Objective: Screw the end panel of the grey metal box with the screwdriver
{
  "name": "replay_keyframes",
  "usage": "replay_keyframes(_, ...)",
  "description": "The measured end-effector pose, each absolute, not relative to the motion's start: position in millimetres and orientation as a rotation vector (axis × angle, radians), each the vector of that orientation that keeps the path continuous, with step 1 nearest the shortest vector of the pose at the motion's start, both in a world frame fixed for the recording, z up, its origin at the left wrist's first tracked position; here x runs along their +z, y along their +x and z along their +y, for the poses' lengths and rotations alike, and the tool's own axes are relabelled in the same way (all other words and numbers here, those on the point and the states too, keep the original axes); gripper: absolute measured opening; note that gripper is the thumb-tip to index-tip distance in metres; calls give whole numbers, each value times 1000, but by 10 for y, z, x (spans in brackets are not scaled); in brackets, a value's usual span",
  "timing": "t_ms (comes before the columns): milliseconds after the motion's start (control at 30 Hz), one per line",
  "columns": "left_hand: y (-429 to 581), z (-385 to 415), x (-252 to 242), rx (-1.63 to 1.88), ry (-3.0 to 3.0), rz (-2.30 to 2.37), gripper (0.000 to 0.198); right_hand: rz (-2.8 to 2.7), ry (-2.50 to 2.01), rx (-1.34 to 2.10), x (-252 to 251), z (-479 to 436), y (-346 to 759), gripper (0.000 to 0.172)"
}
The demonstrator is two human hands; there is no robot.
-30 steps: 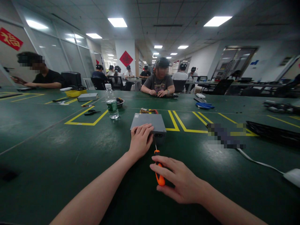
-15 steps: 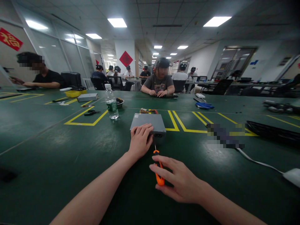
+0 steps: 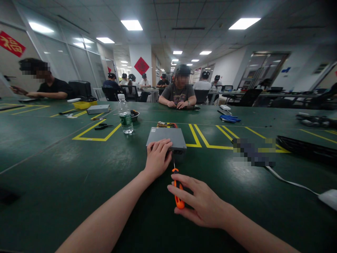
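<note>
A flat grey metal box (image 3: 171,137) lies on the green table (image 3: 65,175) straight ahead of me. My left hand (image 3: 157,158) rests on its near left corner, fingers curled over the edge and pressing it down. My right hand (image 3: 200,200) holds an orange-handled screwdriver (image 3: 177,191) between fingers and thumb. Its thin shaft points at the box's near face and reaches it close to my left thumb. Coloured wires (image 3: 167,124) stick out behind the box.
A water bottle (image 3: 125,116) stands left of the box inside yellow floor-tape lines. Scissors (image 3: 103,126), a yellow tray (image 3: 84,104) and a second grey box (image 3: 98,109) lie further left. A white cable (image 3: 289,182) runs at right. Several people sit at the tables beyond.
My right hand and the screwdriver have crept slightly forward and left toward the box. The left hand has stayed put on the box.
</note>
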State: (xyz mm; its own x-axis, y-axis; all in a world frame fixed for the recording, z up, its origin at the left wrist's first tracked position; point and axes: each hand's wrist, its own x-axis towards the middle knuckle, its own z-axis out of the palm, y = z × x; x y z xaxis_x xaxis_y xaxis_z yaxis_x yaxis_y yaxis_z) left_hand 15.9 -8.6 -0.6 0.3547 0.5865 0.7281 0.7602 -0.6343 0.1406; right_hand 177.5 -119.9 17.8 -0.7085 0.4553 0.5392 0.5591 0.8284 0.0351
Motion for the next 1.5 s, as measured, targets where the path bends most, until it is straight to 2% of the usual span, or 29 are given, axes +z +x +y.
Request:
replay_keyframes(333,154,-86,-5,-1137,-2398,-1217,26,-2354,-760,-208,93,-1152,1806,36)
replay_keyframes(500,154,-82,-8,-1156,-2413,-1215,27,-2477,-760,-393,100,-1131,1836,28)
replay_keyframes(667,158,-80,-16,-1157,-2402,-1213,28,-2353,-684,-555,85,-1069,1866,24)
replay_keyframes(833,159,-84,-12,-1144,-2394,-1216,27,-2286,-696,-546,125,-1098,1855,18)
replay_keyframes(1000,162,-85,-5,-1139,-2390,-1216,27,-2430,-703,-427,204,-1177,1822,34)
replay_keyframes(1167,166,-87,-5,-1163,-2391,-1215,28,-2335,-600,-527,171,-1136,1808,28)
replay_keyframes(1300,166,-89,-7,-1172,-2397,-1216,28,-2274,-645,-438,106,-1120,1828,30)
replay_keyframes(1500,160,-83,-8,-1168,-2407,-1215,27,-2510,-704,-402,224,-1202,1835,32)
